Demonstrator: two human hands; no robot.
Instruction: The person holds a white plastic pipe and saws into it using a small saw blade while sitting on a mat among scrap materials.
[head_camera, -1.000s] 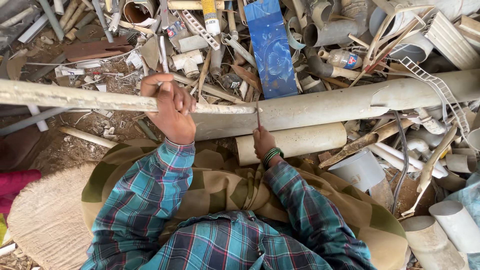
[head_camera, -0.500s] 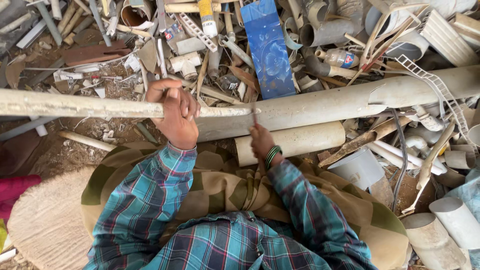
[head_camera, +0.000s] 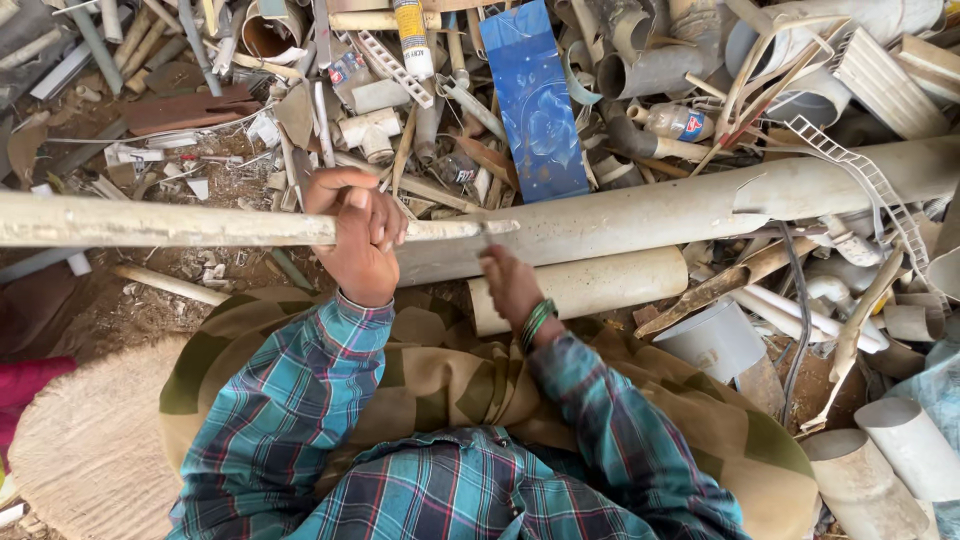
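Little has shifted since the earlier frames: your left hand (head_camera: 362, 232) stays wrapped round the long dirty-white strip (head_camera: 180, 222), and your right hand (head_camera: 510, 285) has edged only slightly along it, toward 9 o'clock; the strip runs level from the 9 o'clock edge to just past centre, its split tip ending over the large grey pipe (head_camera: 700, 205); your left fingers (head_camera: 385, 215) are clenched over the strip's top, thumb side toward you; your right hand sits just below the strip's tip, fingers pinched on a thin dark tool (head_camera: 487, 240) that points up at the strip, though what kind of tool it is you cannot tell from here; a green bangle (head_camera: 538, 322) rings that wrist; a shorter cream pipe (head_camera: 600, 285) lies just beyond your right hand, toward 3 o'clock, parallel to the grey pipe; a blue flowered panel (head_camera: 537, 100) leans in the scrap heap at 12 o'clock; a patterned tan cloth (head_camera: 450, 385) covers your lap beneath both plaid sleeves.
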